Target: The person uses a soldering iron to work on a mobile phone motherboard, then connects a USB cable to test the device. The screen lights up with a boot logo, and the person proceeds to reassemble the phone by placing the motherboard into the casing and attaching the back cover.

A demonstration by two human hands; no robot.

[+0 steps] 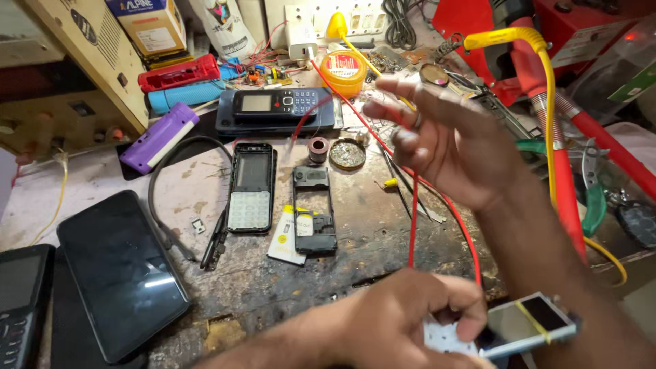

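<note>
A scarred, stained brown wooden workbench (287,280) fills the view, crowded with phone parts and tools. At its back edge runs a white wall socket strip (342,17) with a white charger plugged in, beside cardboard boxes and a red machine casing (581,41).

The left hand (403,321) is low at the near edge, fingers curled shut around a small white circuit module with a dark screen and a yellow band (526,324); the thumb presses on its white part. Thin red wires (413,225) rise from there toward the back of the bench. The right hand (451,143) hovers above the bench, fingers loosely spread and holding nothing that can be seen.

On the bench lie a black keypad phone front frame (251,188), a black opened phone chassis (314,212), a whole dark keypad phone (280,104) on a black slab, a round yellow tin (344,72), a purple and white rectangular case (160,137), and a large black glossy tablet (123,273). A yellow hose (547,89) and red tube (566,191) cross the right side.
</note>
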